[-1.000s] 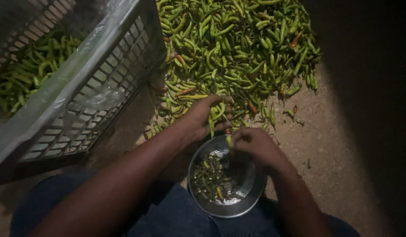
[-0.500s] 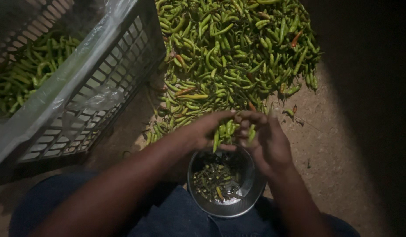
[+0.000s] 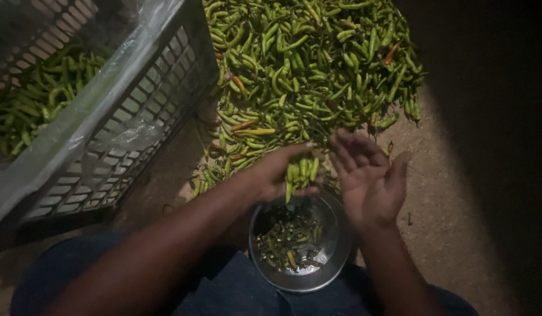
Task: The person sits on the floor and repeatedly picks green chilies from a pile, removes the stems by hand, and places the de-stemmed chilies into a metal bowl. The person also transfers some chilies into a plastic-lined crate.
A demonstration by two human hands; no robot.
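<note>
Above the steel bowl (image 3: pixel 335 257): our left hand (image 3: pixel 277 175) closed round a bunch of chillies (image 3: pixel 300 172); our right hand (image 3: pixel 370 175) spread open, empty, beside it. Chilli heap (image 3: pixel 306 64) beyond; crate (image 3: pixel 124 117) left.

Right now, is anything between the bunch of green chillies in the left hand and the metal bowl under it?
Nothing visible. The left hand holds the green chillies just above the far rim of the metal bowl, which holds only small trimmings. The right hand is open beside them, not underneath.
</note>
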